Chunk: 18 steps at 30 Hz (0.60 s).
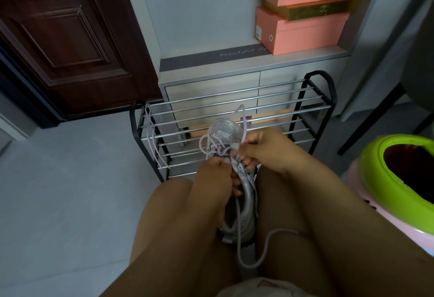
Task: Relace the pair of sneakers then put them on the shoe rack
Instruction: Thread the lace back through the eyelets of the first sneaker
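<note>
Silver-grey mesh sneaker (237, 193) between knees, toe pointing away, tongue raised toward rack. Pale lilac lace (242, 247) partly threaded, loose loops at eyelets, long end trailing over thigh. Second lilac lace (153, 139) draped over left end of black-framed shoe rack with chrome bars (234, 106).

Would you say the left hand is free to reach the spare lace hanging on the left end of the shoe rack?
Probably not yet. The left hand grips the sneaker between the knees. The spare lace hangs unobstructed on the shoe rack, so the path looks free once the hand lets go.
</note>
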Motion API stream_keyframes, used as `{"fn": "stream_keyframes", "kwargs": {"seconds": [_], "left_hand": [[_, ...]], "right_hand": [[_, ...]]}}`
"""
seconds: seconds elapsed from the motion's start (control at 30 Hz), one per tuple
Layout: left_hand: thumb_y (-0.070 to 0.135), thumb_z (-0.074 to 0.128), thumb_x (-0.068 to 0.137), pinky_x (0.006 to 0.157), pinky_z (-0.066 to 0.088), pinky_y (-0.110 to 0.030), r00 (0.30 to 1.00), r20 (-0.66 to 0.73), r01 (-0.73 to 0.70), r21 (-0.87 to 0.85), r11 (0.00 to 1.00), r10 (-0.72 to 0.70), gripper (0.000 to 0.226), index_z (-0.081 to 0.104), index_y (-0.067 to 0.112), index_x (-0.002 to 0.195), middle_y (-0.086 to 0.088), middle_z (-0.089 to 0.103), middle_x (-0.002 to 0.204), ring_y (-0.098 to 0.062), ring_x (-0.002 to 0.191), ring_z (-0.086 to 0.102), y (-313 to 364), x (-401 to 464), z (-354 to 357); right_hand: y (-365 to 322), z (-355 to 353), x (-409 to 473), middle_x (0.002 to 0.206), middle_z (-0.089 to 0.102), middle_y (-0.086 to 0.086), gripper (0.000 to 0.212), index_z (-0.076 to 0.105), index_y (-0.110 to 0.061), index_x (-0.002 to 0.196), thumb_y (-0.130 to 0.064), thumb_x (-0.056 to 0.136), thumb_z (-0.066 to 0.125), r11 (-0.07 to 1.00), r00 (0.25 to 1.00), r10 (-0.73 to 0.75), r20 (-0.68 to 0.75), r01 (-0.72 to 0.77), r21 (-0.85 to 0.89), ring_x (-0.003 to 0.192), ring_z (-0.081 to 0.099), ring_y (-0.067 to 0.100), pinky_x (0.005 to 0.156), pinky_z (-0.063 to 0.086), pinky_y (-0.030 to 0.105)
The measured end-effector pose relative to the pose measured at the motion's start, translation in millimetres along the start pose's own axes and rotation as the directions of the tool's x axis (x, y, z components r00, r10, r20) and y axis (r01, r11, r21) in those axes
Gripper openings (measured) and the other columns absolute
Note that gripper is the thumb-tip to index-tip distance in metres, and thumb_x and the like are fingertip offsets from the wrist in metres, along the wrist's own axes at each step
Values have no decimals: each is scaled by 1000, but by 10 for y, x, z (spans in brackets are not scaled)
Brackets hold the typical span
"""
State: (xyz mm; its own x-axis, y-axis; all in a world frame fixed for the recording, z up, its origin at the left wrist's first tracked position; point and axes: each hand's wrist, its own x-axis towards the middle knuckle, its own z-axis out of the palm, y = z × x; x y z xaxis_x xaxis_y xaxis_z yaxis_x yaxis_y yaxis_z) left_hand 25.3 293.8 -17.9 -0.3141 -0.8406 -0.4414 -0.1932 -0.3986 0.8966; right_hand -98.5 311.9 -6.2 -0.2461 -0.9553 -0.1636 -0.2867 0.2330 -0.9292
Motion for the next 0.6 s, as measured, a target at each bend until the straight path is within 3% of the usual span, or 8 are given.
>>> {"fn": "stream_keyframes", "kwargs": {"seconds": [0.17,0.23,0.33,0.4,0.47,0.5,0.53,0.6], "left_hand": [[17,46,98,42,34,-19,998,-54,-4,52,999,7,22,57,20,79,4,53,54,-9,45,45,0,-18,51],[13,45,97,38,36,-17,999,-46,-5,71,997,9,25,56,17,75,2,54,48,-9,40,46,49,-25,45],[3,47,94,57,44,-24,999,-26,-26,181,983,31,16,57,11,85,-11,64,81,-20,66,58,63,-10,35],[1,48,93,48,42,-20,999,-11,-28,150,988,30,19,56,16,85,-3,57,72,-13,58,52,43,-22,7],[5,47,96,37,37,-16,999,-9,31,65,997,-30,20,58,16,83,-2,53,65,-10,49,46,42,-24,-21],[8,48,97,37,37,-16,999,-1,33,44,998,-33,20,59,16,82,-3,54,65,-11,48,47,28,-15,-26],[11,49,97,43,41,-19,1000,6,18,48,999,-19,21,60,16,80,-4,56,66,-13,51,50,22,-6,-21],[18,51,97,60,51,-31,1000,4,-14,78,997,13,23,61,18,77,-6,61,72,-22,66,60,-19,31,-18]], "right_hand": [[-101,17,-96,65,60,-12,19,63,-28,73,-42,86,59,999,990,4,142,0,-33,67,54,8,68,50,26],[-154,9,-158,59,63,-23,15,59,-30,73,-33,88,61,999,975,-27,222,33,-24,65,58,-3,64,46,14],[-169,-38,-182,51,59,-30,23,50,-24,78,-7,87,63,999,949,-46,312,36,39,54,55,-17,53,39,1],[-114,-70,-159,65,68,-16,23,53,-17,89,-3,81,69,999,956,-24,294,14,38,63,59,-8,64,47,9],[-73,-73,-123,91,69,7,38,53,-12,103,-1,74,75,1000,966,-3,258,-2,20,84,63,14,84,52,36],[-73,-73,-121,97,66,14,43,53,-12,105,4,72,74,1000,967,5,253,-8,11,88,63,23,87,51,43],[-62,-72,-110,96,65,17,43,53,-12,104,9,71,70,1000,969,9,247,-10,4,87,63,27,83,51,42],[-49,-68,-96,81,60,11,34,53,-13,90,15,73,61,1000,974,18,228,-12,-28,71,60,14,66,49,24]]}}
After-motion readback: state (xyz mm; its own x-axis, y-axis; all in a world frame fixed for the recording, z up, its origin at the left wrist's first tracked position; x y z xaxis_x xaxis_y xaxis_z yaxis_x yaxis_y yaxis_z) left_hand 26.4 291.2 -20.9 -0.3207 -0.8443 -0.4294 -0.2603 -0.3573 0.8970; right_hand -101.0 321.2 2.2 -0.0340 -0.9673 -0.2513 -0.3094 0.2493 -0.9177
